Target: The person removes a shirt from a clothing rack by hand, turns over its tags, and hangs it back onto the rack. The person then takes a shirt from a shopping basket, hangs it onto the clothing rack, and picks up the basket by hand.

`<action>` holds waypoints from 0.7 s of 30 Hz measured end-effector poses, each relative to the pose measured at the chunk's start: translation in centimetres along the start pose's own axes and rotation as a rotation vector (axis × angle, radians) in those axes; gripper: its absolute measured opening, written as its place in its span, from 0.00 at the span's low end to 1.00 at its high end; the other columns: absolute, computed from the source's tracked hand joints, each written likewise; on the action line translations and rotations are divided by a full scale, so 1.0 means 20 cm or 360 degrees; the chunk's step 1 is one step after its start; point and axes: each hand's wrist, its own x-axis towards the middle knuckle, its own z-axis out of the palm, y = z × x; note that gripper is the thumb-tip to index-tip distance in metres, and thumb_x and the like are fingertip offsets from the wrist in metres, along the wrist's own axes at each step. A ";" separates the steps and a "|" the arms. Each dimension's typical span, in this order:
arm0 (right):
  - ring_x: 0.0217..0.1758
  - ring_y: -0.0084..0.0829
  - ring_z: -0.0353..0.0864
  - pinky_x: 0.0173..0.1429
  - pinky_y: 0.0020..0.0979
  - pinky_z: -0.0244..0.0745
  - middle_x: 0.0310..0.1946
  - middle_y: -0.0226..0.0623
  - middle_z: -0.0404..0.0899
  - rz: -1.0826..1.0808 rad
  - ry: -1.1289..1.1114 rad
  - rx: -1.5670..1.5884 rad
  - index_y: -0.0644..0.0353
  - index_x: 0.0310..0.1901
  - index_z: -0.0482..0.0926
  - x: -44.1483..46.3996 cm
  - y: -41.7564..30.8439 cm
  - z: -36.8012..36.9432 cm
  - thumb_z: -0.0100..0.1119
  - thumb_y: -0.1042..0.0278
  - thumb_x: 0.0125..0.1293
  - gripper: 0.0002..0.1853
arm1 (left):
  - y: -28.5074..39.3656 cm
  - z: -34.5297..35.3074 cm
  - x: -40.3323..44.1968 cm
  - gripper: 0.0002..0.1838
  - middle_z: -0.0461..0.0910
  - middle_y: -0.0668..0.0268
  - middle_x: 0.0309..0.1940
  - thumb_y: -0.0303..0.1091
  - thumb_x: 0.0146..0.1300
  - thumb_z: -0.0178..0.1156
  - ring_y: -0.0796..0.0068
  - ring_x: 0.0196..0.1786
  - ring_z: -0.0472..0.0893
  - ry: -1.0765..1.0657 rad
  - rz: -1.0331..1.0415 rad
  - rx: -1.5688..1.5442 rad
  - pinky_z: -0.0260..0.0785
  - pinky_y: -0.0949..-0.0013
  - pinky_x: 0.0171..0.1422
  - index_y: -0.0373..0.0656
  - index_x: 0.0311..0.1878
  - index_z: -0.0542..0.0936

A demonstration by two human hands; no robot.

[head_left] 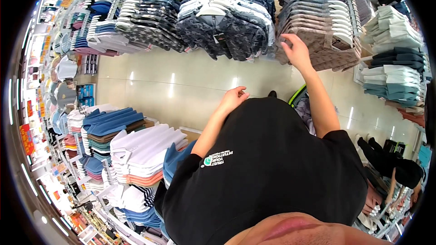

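- A black T-shirt [272,168], worn by the person, is largest; clock directions run from its middle, with 12 straight ahead.
- Pale, glossy floor [181,77] stretches away at 10 to 11 o'clock.
- Dark camouflage-patterned shirts [236,41] hang on white hangers at 11 o'clock.
- Brown patterned shirts [327,55] hang at 1 o'clock, just beside the right hand.
- White polo shirts [141,147] lie layered at 9 o'clock.
- Another person [406,173], in black, is at 3 o'clock.
- The right hand [297,51], empty, fingers half-curled and slightly parted, overlaps the brown shirts' left edge; I cannot tell whether it touches.
- The left hand [233,99], at 11 o'clock, is loosely bent and empty.
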 end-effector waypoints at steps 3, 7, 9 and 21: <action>0.47 0.44 0.81 0.50 0.37 0.75 0.45 0.40 0.81 -0.0105 -0.0090 0.0053 0.56 0.50 0.80 0.16 -0.15 0.20 0.62 0.66 0.64 0.14 | -0.02 -0.05 -0.02 0.25 0.85 0.60 0.40 0.42 0.65 0.63 0.68 0.44 0.83 0.0042 0.0019 -0.0008 0.74 0.66 0.51 0.35 0.60 0.77; 0.56 0.45 0.76 0.58 0.43 0.72 0.50 0.41 0.79 -0.0320 -0.0116 -0.0160 0.56 0.53 0.79 0.31 -0.17 0.45 0.62 0.66 0.63 0.17 | -0.11 -0.04 -0.02 0.24 0.85 0.61 0.38 0.42 0.65 0.63 0.73 0.40 0.83 0.0070 0.0050 -0.0276 0.74 0.69 0.49 0.35 0.59 0.77; 0.55 0.45 0.76 0.57 0.42 0.72 0.49 0.42 0.79 -0.0254 -0.0141 -0.0153 0.56 0.53 0.79 0.31 -0.16 0.51 0.62 0.65 0.63 0.17 | -0.17 -0.04 -0.01 0.24 0.85 0.62 0.37 0.42 0.66 0.63 0.75 0.39 0.82 0.0074 0.0049 -0.0444 0.74 0.70 0.48 0.35 0.59 0.77; 0.47 0.57 0.78 0.51 0.47 0.73 0.42 0.54 0.80 -0.0061 -0.0386 0.0077 0.64 0.46 0.77 0.29 -0.12 0.69 0.57 0.56 0.69 0.17 | -0.33 -0.15 0.06 0.21 0.82 0.63 0.44 0.37 0.69 0.61 0.79 0.43 0.79 0.0154 -0.0029 -0.0911 0.72 0.74 0.49 0.35 0.60 0.76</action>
